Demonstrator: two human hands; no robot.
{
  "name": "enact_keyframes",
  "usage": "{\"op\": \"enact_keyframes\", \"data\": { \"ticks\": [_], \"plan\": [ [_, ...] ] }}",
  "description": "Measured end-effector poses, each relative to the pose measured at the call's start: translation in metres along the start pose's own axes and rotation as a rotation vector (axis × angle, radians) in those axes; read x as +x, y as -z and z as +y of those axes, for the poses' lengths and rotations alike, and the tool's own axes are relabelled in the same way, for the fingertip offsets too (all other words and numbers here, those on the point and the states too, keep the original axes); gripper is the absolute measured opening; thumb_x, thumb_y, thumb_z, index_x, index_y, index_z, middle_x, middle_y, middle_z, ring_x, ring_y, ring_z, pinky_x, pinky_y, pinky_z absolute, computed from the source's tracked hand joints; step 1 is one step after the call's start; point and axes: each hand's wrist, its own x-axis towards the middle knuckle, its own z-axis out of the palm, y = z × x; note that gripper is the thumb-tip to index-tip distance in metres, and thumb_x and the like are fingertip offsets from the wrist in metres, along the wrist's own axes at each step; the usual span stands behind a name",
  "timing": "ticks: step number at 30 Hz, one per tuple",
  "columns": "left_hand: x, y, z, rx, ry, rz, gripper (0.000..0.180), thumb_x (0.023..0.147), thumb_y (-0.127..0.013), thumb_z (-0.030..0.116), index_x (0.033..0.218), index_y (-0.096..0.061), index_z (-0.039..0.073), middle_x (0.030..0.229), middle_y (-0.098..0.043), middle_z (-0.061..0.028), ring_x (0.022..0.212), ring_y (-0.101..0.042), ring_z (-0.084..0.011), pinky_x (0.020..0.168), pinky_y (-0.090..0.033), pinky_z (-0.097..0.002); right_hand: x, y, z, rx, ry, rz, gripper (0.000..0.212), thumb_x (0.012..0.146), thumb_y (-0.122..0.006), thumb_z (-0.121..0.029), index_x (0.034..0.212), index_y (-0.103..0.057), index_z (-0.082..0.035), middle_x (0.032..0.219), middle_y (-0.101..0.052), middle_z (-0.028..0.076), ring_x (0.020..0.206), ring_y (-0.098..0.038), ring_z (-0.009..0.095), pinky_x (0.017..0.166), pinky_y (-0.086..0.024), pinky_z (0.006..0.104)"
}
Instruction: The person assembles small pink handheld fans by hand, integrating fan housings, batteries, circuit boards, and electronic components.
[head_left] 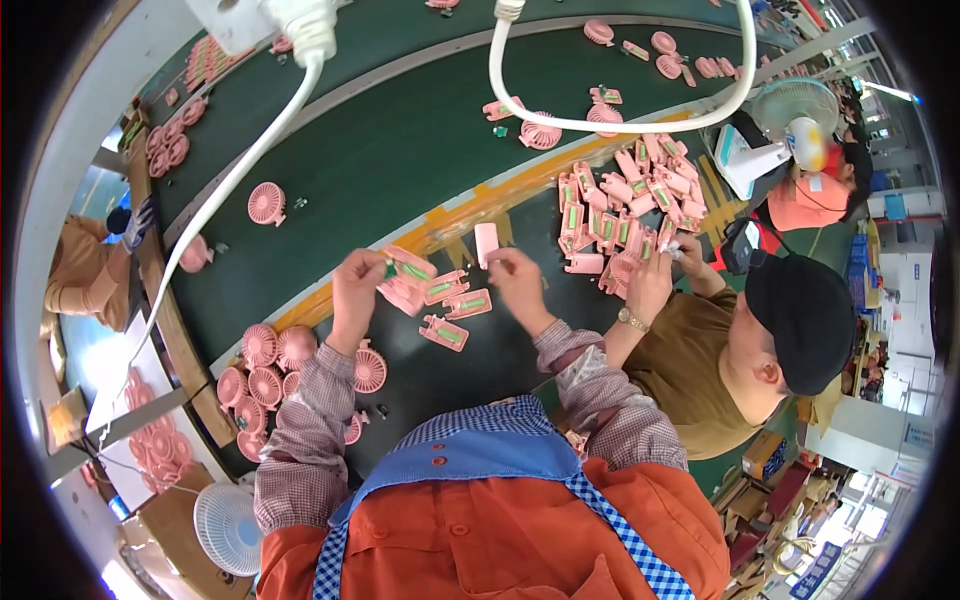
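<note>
My right hand [518, 285] has its thumb and finger drawn together at the near edge of a flat pink cover [487, 243]; I cannot tell whether they truly grip it or only touch it. The cover lies just beyond my fingertips and a little to their left, its long axis running almost straight away from me.

My left hand [357, 285] pinches the left end of an open pink case [412, 264] with a green strip inside. That case slants, its far end on the left and its near end on the right, so its long axis is turned well away from the cover's. Another pink shell [402, 297] sits just below it, partly hidden.

From the held case, the cover lies to the right and slightly farther from me, with a gap between them. My right hand is clearly the nearer one to the cover.

Between my hands, on the near side, three more open cases [467, 303] rest on the dark desk [470, 375], all apart from my fingers. Round pink fans [265, 385] cluster beside my left forearm, and a co-worker's hand [650, 285] is at a pink heap [625, 195] on my right.
</note>
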Motion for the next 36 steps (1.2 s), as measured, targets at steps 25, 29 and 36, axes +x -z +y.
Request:
{"op": "enact_keyframes", "data": {
  "ticks": [25, 29, 36],
  "plan": [
    [0.082, 0.073, -0.089, -0.335, 0.32, 0.327, 0.02, 0.084, -0.053, 0.005, 0.102, -0.056, -0.002, 0.079, -0.063, -0.008, 0.066, -0.06, -0.013, 0.056, -0.048, -0.0216, 0.07, 0.095, 0.096, -0.909, 0.25, 0.343, 0.017, 0.066, -0.054, 0.004, 0.077, -0.066, -0.003, 0.073, -0.059, 0.019, 0.075, -0.056, 0.038, 0.07, -0.043, 0.0456],
    [0.02, 0.082, -0.106, -0.291, 0.266, 0.283, 0.025, 0.086, -0.052, 0.006, 0.11, -0.052, -0.001, 0.087, -0.061, -0.0085, 0.072, -0.059, -0.0153, 0.063, -0.048, -0.0246, 0.071, 0.102, 0.133, -0.878, 0.142, 0.357, 0.017, 0.069, -0.054, 0.004, 0.078, -0.066, -0.002, 0.07, -0.059, 0.02, 0.073, -0.058, 0.035, 0.069, -0.043, 0.0463],
    [-0.118, 0.091, -0.076, -0.327, 0.292, 0.489, 0.012, 0.086, -0.05, 0.002, 0.096, -0.056, 0.0, 0.081, -0.061, -0.0066, 0.068, -0.058, -0.012, 0.06, -0.048, -0.0218, 0.033, 0.064, 0.115, -0.5, 0.122, 0.242, 0.006, 0.074, -0.059, 0.001, 0.079, -0.062, -0.001, 0.07, -0.061, 0.012, 0.062, -0.059, 0.019, 0.057, -0.045, 0.0309]
  ]
}}
